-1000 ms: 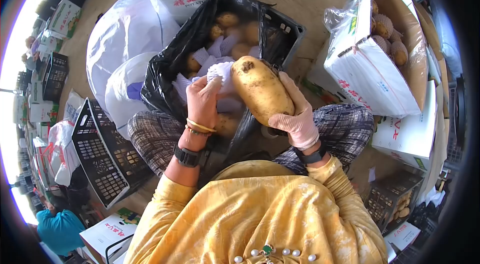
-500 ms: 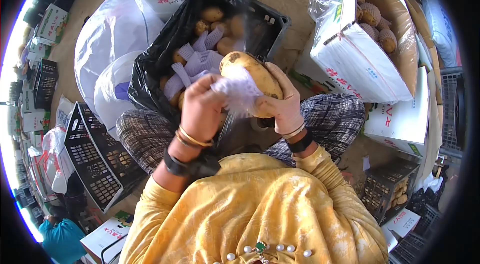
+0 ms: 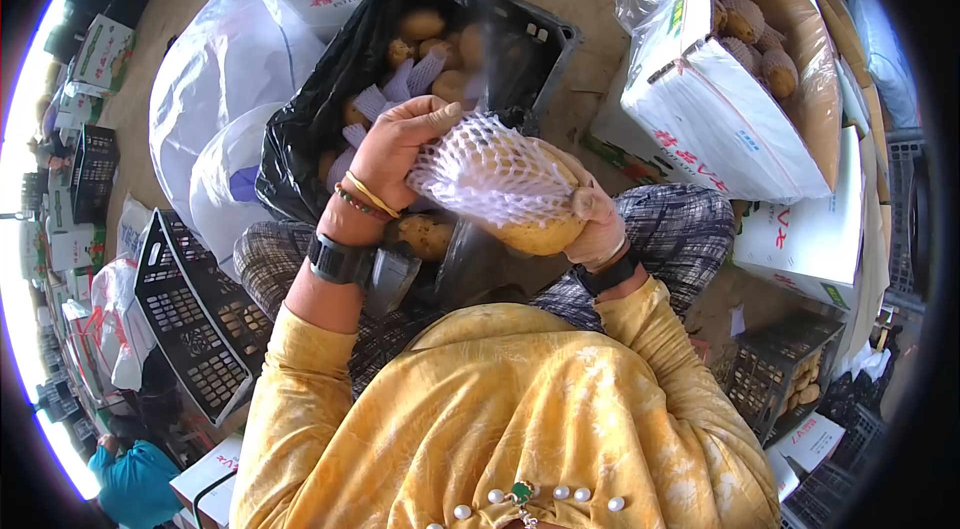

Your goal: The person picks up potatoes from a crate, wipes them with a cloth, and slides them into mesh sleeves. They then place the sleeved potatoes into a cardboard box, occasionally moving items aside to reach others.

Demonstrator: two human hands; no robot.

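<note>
A large potato (image 3: pixel 540 237) lies tilted between my hands, above my lap. A white foam net sleeve (image 3: pixel 490 169) is stretched over most of it, leaving the lower right side bare. My right hand (image 3: pixel 600 221) is closed round the potato's right end, with fingertips at the net's edge. My left hand (image 3: pixel 402 141) is closed on the net's left end, thumb on top; its other fingers are partly hidden. Just beyond, a crate lined with a black plastic bag (image 3: pixel 305 114) holds loose potatoes (image 3: pixel 422 26) and more foam nets (image 3: pixel 425 74).
An open carton (image 3: pixel 735 119) of netted potatoes stands at the right. White plastic sacks (image 3: pixel 215 59) lie at the left, near a black crate (image 3: pixel 195 314). Another potato (image 3: pixel 427 237) is below my left wrist. A person in a teal top (image 3: pixel 140 484) is at lower left.
The foam net, bunched at the potato's left side before, now spreads over most of it. My left hand has moved up slightly; my right hand has shifted down and right, turning the potato.
</note>
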